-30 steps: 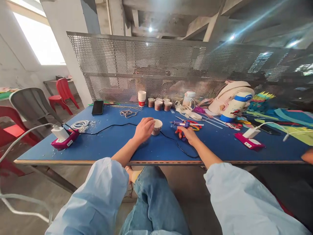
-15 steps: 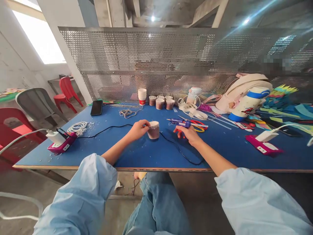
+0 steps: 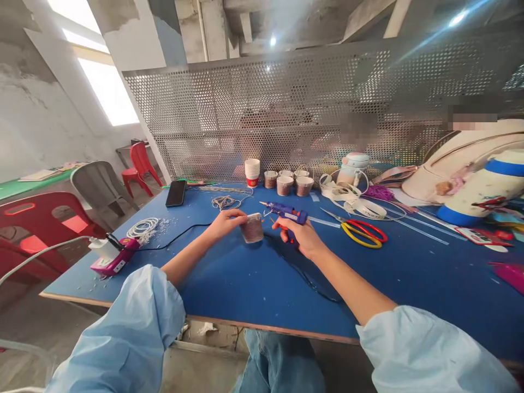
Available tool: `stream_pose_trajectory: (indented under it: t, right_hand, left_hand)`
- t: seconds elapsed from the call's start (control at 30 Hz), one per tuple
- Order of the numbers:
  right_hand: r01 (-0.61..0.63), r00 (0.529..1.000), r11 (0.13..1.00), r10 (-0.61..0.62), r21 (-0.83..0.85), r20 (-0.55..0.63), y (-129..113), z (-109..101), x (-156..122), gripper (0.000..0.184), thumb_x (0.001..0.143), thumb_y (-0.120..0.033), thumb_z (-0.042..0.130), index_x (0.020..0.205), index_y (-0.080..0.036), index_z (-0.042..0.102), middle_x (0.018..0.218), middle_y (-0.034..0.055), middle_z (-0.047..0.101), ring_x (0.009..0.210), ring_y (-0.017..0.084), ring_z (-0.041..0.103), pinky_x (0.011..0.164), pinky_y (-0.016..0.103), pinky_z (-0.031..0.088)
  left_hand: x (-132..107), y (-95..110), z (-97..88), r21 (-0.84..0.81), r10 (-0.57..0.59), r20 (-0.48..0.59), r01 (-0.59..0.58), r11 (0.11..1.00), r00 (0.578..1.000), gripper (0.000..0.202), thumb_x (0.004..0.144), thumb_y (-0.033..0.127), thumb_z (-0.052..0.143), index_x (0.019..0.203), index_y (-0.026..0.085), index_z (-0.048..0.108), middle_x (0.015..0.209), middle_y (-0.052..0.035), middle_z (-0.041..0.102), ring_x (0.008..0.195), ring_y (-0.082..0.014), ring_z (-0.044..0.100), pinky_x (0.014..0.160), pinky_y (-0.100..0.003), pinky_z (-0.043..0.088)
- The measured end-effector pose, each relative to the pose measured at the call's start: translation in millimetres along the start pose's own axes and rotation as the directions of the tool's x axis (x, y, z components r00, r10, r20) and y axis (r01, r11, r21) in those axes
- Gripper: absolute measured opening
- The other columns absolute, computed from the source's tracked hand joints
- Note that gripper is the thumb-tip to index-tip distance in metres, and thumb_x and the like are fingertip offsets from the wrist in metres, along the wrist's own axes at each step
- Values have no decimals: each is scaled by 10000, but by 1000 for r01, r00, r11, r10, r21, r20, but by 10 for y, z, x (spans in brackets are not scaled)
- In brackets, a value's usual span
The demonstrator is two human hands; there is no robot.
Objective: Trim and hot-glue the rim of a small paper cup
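My left hand (image 3: 224,222) grips a small brown-wrapped paper cup (image 3: 252,228) and holds it just above the blue table (image 3: 254,284). My right hand (image 3: 301,236) is wrapped round the handle of a blue glue gun (image 3: 286,213), whose nozzle points left toward the cup's rim. The gun's black cord (image 3: 303,273) trails across the table toward me.
Three similar wrapped cups (image 3: 286,183) and a stack of red-and-white cups (image 3: 252,172) stand at the back by the perforated metal screen. Scissors (image 3: 362,230), glue sticks, a phone (image 3: 176,192), cord coils (image 3: 143,226), a pink power strip (image 3: 114,256) and a bag and bottle lie around. Plastic chairs stand left.
My right hand took the glue gun off the table and brought it up to the cup. My left hand lifted the cup. The view shifted left and closer.
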State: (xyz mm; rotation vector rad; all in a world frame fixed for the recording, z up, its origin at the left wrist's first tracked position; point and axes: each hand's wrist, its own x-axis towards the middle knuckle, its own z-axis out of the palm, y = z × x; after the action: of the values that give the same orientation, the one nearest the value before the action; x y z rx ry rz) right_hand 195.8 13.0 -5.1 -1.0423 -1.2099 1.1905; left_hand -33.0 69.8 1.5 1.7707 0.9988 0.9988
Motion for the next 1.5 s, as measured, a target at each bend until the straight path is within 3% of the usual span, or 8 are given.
stream_pose_trajectory:
  t: [0.2,0.33,0.47,0.6,0.73,1.07,1.23,1.5]
  right_hand:
    - [-41,999,999,42,-22,16,131,-98,-107,283,743,-429,677,690,-153,648,703,24,657,424,64,434,424,243,279]
    - [-61,997,996,64,-72,43,125,-82,-161,281,761,-418,670,680,-150,648,683,19,644,430,66,425,440,251,277]
    - [-59,996,992,67,-110,66,115,-29,-228,280,776,-429,666,706,-158,643,724,19,654,442,66,425,455,254,278]
    - [-63,992,984,79,-166,95,105,-3,-287,308,791,-459,643,701,-165,647,570,-14,573,445,82,407,475,257,280]
    - [-68,987,962,102,-263,121,78,17,-326,338,810,-483,596,696,-169,649,441,-46,454,450,100,392,508,268,291]
    - [-66,984,939,117,-338,134,84,43,-356,343,822,-487,578,728,-166,652,452,-50,446,477,103,409,529,275,299]
    - [-55,988,941,100,-335,118,79,41,-371,344,810,-500,588,724,-171,634,453,-52,453,475,107,412,528,272,312]
    - [-7,994,903,53,-430,95,15,104,-457,299,796,-494,615,743,-201,587,538,-41,500,485,115,408,509,267,353]
  left_hand:
    - [-43,-179,-22,-188,-140,-3,137,973,990,380,674,484,691,800,126,679,783,-44,648,748,-156,578,732,-305,465]
    - [-107,-139,-40,-260,-190,32,192,946,981,397,667,471,725,869,131,694,847,-55,660,792,-168,596,729,-319,506]
    - [-174,-49,-49,-306,-222,49,226,925,974,305,671,374,725,862,137,700,851,-50,640,772,-163,583,623,-286,522]
    - [-208,5,-26,-349,-230,35,228,909,972,187,673,285,681,763,120,689,764,-32,632,669,-125,572,624,-274,518]
    - [-228,16,13,-379,-225,18,215,900,974,235,704,341,696,753,112,682,755,-39,637,680,-131,578,637,-283,517]
    - [-280,7,87,-321,-203,-34,182,930,979,370,669,463,780,762,120,676,747,-42,686,657,-135,621,674,-291,523]
    - [-310,59,103,-438,-143,60,155,885,988,434,800,529,648,811,100,718,858,-103,722,820,-187,651,750,-314,542]
    - [-294,36,149,-478,-207,2,183,859,978,289,760,369,671,853,96,692,884,-100,695,828,-184,643,764,-324,551]
